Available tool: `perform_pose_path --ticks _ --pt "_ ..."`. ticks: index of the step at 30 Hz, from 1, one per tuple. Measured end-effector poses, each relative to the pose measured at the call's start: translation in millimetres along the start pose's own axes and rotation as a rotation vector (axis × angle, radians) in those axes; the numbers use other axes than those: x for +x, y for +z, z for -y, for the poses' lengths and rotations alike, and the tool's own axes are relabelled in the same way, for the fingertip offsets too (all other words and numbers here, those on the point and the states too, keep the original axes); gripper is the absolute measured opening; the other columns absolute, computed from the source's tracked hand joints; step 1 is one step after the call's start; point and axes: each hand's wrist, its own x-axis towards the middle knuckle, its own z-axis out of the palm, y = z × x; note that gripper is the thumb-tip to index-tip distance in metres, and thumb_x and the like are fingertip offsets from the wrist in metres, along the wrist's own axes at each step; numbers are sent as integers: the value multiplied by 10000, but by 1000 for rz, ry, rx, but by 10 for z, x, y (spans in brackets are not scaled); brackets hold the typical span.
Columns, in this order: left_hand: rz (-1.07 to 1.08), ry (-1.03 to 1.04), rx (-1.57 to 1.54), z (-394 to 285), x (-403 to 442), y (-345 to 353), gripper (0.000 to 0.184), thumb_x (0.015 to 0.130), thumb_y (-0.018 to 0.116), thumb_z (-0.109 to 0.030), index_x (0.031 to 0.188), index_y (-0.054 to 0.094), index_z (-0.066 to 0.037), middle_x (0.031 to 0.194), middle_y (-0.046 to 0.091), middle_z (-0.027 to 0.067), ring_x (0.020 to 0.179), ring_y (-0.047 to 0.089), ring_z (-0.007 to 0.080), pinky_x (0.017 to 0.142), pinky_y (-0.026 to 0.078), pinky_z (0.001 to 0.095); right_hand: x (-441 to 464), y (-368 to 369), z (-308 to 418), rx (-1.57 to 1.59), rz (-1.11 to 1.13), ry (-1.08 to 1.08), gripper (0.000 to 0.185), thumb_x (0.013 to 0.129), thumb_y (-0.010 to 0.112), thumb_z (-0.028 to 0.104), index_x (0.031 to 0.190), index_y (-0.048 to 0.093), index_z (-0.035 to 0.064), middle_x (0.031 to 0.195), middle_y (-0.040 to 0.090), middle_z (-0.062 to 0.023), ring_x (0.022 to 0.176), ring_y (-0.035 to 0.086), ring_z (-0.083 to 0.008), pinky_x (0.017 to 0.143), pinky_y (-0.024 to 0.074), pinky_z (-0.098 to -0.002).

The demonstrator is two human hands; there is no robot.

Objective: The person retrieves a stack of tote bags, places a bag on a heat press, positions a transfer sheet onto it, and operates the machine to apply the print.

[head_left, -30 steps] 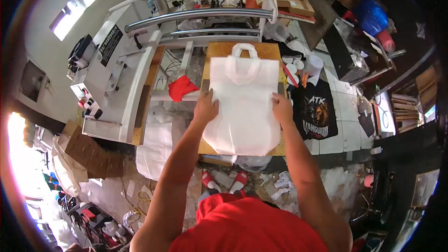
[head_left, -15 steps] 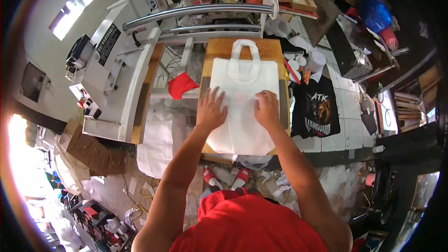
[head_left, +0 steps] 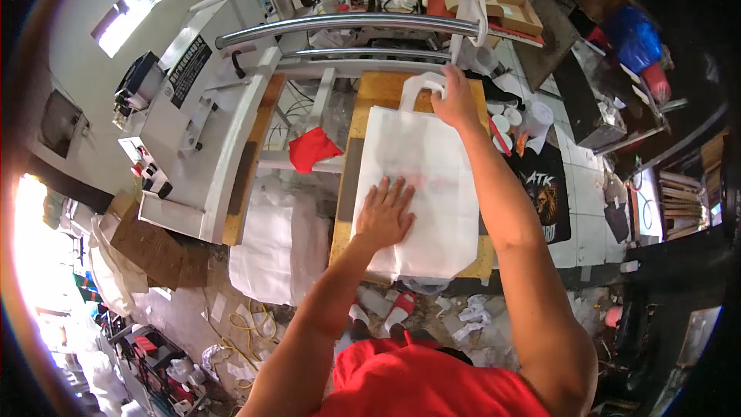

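Observation:
A white bag (head_left: 432,216) lies flat on a wooden board (head_left: 380,89), its looped handle (head_left: 412,91) at the far end. On the lower left part of the bag, my left hand (head_left: 386,212) rests palm down with its fingers spread. My right hand (head_left: 455,98) is at the right side of the handle, its fingers bent around that spot; whether they grip the handle is hard to make out. A faint reddish mark shows through the middle of the bag.
A white machine frame with metal bars (head_left: 347,22) stands behind and to the left. A red cloth (head_left: 313,150) lies on the frame beside the board. White bags (head_left: 276,243) hang at the left. A black printed shirt (head_left: 544,189) and white containers (head_left: 540,114) are at the right.
Both hands first left the bag's sides and lay on it. Since then my right hand has moved up to the handle, and my left hand is flat lower down. The view has shifted a little.

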Motion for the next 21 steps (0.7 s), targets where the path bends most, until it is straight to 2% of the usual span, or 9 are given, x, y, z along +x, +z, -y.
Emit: perform_pose_path --ticks 2,6,10,12,15,17,19,20,21 --pt "16 -3 7 6 -5 -19 615 935 476 -415 1481 374 -150 1546 316 140 1422 271 403 1141 236 548 70 -148 148 131 -186 50 428 791 597 62 1203 498 6 1210 528 -248 1154 488 -437 982 418 -495" --pt "19 2 16 11 -2 -10 620 935 471 -418 1484 364 -150 1545 317 142 1420 274 401 1140 236 548 -263 -139 184 76 -216 99 325 751 584 -18 1064 506 23 1066 551 -209 1020 521 -412 866 437 -504" --pt "3 2 31 -4 -7 27 624 929 478 -434 1477 383 -151 1532 343 139 1411 294 392 1139 238 537 -881 -250 389 69 -171 9 309 748 584 -23 1046 515 22 1033 561 -193 1001 530 -401 871 438 -492" --pt "18 -2 17 11 10 -3 627 928 482 -436 1477 381 -152 1534 342 137 1412 293 391 1139 238 537 -1246 -373 519 140 31 129 298 751 593 -19 1041 536 23 1052 572 -186 1024 535 -397 898 436 -476" --pt "38 -23 -19 38 -15 -87 627 923 512 -414 1475 382 -149 1536 339 138 1416 294 380 1138 240 534 -1716 -754 796 87 23 38 296 761 607 -11 1050 557 27 1099 581 -183 1066 534 -390 924 433 -464" --pt "-94 -157 -249 169 -82 -151 635 913 551 -383 1473 380 -137 1540 332 143 1421 291 370 1135 239 541 -2044 -993 891 137 13 118 299 764 624 -2 1057 571 30 1131 584 -181 1106 530 -373 954 413 -461" --pt "-273 -217 -327 392 -363 -418 608 880 600 -204 1442 408 -71 1476 420 173 1385 353 364 1120 287 487 -2281 -1412 1235 193 41 167 229 806 617 13 1032 579 11 1045 610 -181 1009 587 -349 881 460 -433" --pt "-366 -226 -405 565 -576 -488 588 868 600 -134 1423 428 -46 1446 458 182 1367 380 366 1113 306 464 -2464 -1533 1400 339 138 236 199 824 615 27 1021 587 12 986 622 -173 935 610 -338 821 482 -421" --pt "-402 -383 -433 632 -840 -536 547 857 585 -81 1387 462 -32 1400 499 186 1321 424 367 1096 328 448 -2653 -1625 1584 486 242 308 171 843 613 40 1011 595 13 927 634 -166 861 634 -328 760 504 -410"
